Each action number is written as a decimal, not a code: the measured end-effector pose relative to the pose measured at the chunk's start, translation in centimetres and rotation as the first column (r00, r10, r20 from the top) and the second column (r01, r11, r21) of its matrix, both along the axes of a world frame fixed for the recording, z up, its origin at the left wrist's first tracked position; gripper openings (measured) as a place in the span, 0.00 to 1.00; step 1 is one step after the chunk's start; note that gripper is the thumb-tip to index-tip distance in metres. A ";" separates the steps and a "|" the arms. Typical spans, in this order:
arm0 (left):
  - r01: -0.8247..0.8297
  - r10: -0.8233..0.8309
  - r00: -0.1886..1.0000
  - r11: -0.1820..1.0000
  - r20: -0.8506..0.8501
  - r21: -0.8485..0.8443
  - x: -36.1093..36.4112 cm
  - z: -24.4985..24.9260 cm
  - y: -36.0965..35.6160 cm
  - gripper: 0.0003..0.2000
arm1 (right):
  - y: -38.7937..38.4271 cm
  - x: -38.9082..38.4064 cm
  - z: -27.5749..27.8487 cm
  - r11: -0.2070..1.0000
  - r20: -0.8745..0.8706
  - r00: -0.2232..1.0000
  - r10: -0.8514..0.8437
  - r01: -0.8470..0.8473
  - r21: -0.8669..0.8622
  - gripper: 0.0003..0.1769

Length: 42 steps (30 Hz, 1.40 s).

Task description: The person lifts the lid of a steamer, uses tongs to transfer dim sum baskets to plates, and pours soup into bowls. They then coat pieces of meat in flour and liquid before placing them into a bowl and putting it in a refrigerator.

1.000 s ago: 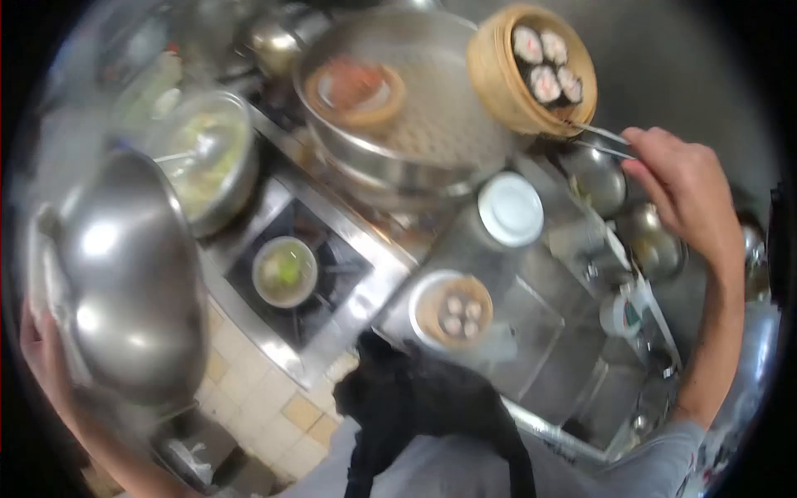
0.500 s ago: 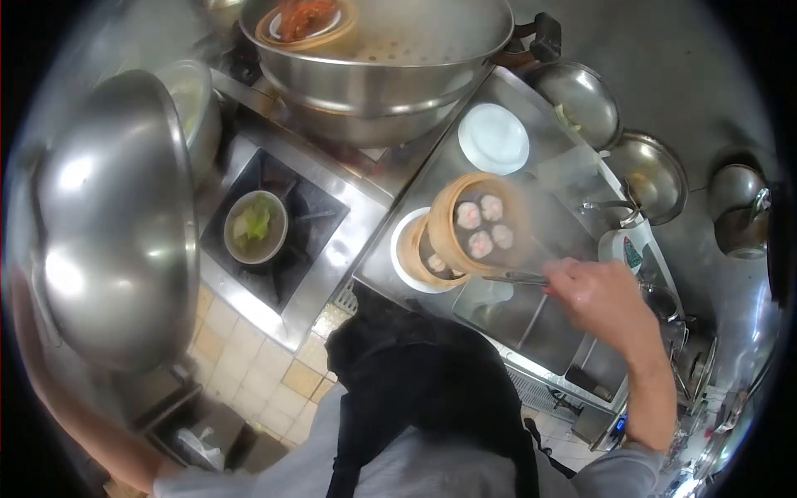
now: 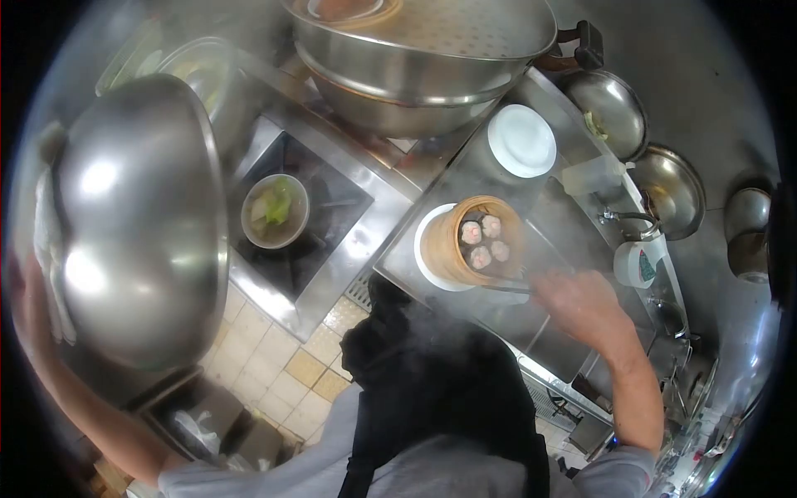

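My right hand (image 3: 575,301) grips metal tongs (image 3: 508,289) whose tips clamp the rim of a bamboo steamer basket (image 3: 469,246) of dumplings. That basket sits stacked on another basket on a white plate (image 3: 427,264) on the steel counter. My left hand (image 3: 37,274) holds up a large domed steel lid (image 3: 137,220) with a white cloth, at the left. The big steel steamer pot (image 3: 423,62) stands uncovered at the top, with a bamboo basket (image 3: 353,8) inside.
A small bowl of greens (image 3: 275,211) sits on the burner. A white plate (image 3: 521,140) lies on the counter, with a plastic container (image 3: 591,175), steel bowls (image 3: 670,191) and a white cup (image 3: 636,264) to the right. Steam drifts over the counter.
My right hand lowered the tong-held dumpling basket onto the stack on the white plate. The lid in my left hand stayed raised.
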State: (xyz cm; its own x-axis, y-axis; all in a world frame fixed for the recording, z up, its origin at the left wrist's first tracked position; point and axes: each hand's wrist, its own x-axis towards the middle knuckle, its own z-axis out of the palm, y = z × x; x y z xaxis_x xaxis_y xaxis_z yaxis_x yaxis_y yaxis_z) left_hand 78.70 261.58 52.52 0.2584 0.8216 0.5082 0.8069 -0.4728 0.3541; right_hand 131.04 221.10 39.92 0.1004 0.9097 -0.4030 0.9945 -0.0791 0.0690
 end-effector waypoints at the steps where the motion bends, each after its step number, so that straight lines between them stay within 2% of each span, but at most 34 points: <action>1: 0.000 0.000 1.000 1.000 -0.004 -0.005 -0.6 -0.1 0.3 0.17 | -0.2 0.1 -0.1 1.000 -0.015 1.000 -0.018 0.018 -0.016 0.08; 3: 0.007 -0.007 1.000 1.000 -0.008 -0.020 -1.7 -0.3 1.0 0.19 | -0.9 0.0 -0.1 0.999 -0.026 0.999 -0.039 0.038 -0.032 0.10; 5: 0.016 -0.017 0.999 0.999 -0.028 -0.031 -2.8 -0.4 1.4 0.22 | -1.1 -0.6 -0.7 0.999 0.017 0.999 -0.051 0.051 0.002 0.06; 6: 0.022 -0.024 0.999 0.999 -0.036 -0.036 -3.4 -0.2 1.8 0.23 | -1.1 -0.6 -1.0 1.000 0.000 1.000 -0.014 0.014 0.023 0.06; 7: 0.036 -0.039 0.998 0.998 -0.044 -0.049 -3.4 -0.1 1.6 0.25 | -1.4 -0.5 -1.2 0.998 -0.023 0.998 -0.052 0.053 0.026 0.07; 9: -0.019 0.029 0.994 0.995 0.109 -0.097 -2.2 -0.1 1.0 0.25 | -0.6 -0.5 -0.8 0.996 -0.046 0.996 -0.081 0.082 0.030 0.08; 10: -0.023 0.033 0.993 0.995 0.110 -0.095 -2.6 0.3 1.0 0.25 | -0.3 -0.6 -0.4 0.998 -0.049 0.997 -0.066 0.067 0.018 0.08; 12: 0.029 -0.026 0.995 0.999 -0.097 0.030 -3.1 0.7 1.7 0.24 | -1.0 -0.7 0.5 0.996 -0.036 0.995 -0.092 0.091 -0.019 0.09; 13: -0.041 0.039 0.999 0.996 -0.028 -0.078 -4.0 0.7 2.1 0.23 | -0.7 -0.8 0.9 0.998 -0.030 0.998 -0.058 0.057 -0.022 0.09; 15: -0.035 0.034 0.999 0.996 -0.018 -0.088 -4.5 0.3 2.6 0.23 | -1.1 -0.2 0.9 0.999 -0.020 0.999 -0.040 0.039 -0.037 0.09; 18: -0.018 0.016 1.000 0.998 -0.025 -0.067 -4.0 -0.3 2.4 0.23 | -1.2 0.2 0.4 0.999 -0.046 0.999 0.015 -0.014 0.029 0.08; 20: -0.012 0.011 1.000 0.998 -0.021 -0.057 -3.7 -0.5 2.4 0.23 | -0.7 0.1 0.4 0.998 -0.051 0.997 -0.057 0.056 -0.031 0.07; 24: 0.003 -0.004 1.000 0.999 -0.023 -0.051 -3.6 -0.4 2.8 0.23 | -1.7 0.2 -1.0 0.995 -0.035 0.995 -0.094 0.094 -0.014 0.08; 26: 0.012 -0.013 1.000 0.999 -0.025 -0.047 -3.3 -0.5 3.1 0.23 | -1.8 0.2 -0.9 0.988 -0.057 0.989 -0.133 0.128 -0.087 0.10; 30: 0.067 -0.067 0.998 0.998 -0.003 -0.005 -2.0 -0.3 2.4 0.23 | -0.7 0.6 2.4 0.991 -0.086 0.987 -0.134 0.132 -0.025 0.11; 31: 0.117 -0.098 0.987 0.982 0.126 -0.147 -2.0 -0.1 2.1 0.22 | 0.0 0.5 4.7 0.985 -0.101 0.981 -0.168 0.165 -0.041 0.12; 32: 0.154 -0.138 0.981 0.981 0.133 -0.118 -1.0 0.3 1.5 0.23 | 0.8 0.6 6.9 0.978 -0.115 0.972 -0.204 0.199 -0.058 0.12; 33: 0.193 -0.179 0.974 0.977 0.139 -0.093 0.3 0.8 0.9 0.23 | 1.6 0.9 8.9 0.982 -0.100 0.977 -0.191 0.189 -0.024 0.12; 35: 0.195 -0.183 0.968 0.979 0.170 -0.054 0.5 1.2 0.4 0.24 | 3.4 1.8 12.1 0.970 0.013 0.996 -0.083 0.078 0.230 0.11; 36: 0.125 -0.120 0.982 0.992 0.148 -0.026 0.2 1.1 0.0 0.25 | 4.7 2.2 13.1 0.966 0.029 0.996 -0.079 0.069 0.250 0.11; 37: 0.057 -0.056 0.991 0.998 0.123 -0.004 0.2 1.1 0.0 0.26 | 6.8 2.7 14.2 0.949 0.117 0.993 -0.021 -0.018 0.316 0.11; 38: 0.064 -0.058 0.981 0.998 0.184 -0.024 1.3 1.4 -0.8 0.25 | 8.9 3.3 15.1 0.922 0.207 0.978 0.031 -0.107 0.371 0.11; 41: 0.083 -0.082 0.986 0.997 0.143 0.001 1.2 1.6 -1.5 0.26 | 15.9 5.5 16.3 0.874 0.284 0.949 0.139 -0.252 0.415 0.12; 42: 0.014 -0.012 0.988 1.000 0.156 -0.009 1.2 1.5 -1.7 0.26 | 18.3 6.1 16.4 0.865 0.306 0.936 0.175 -0.294 0.406 0.11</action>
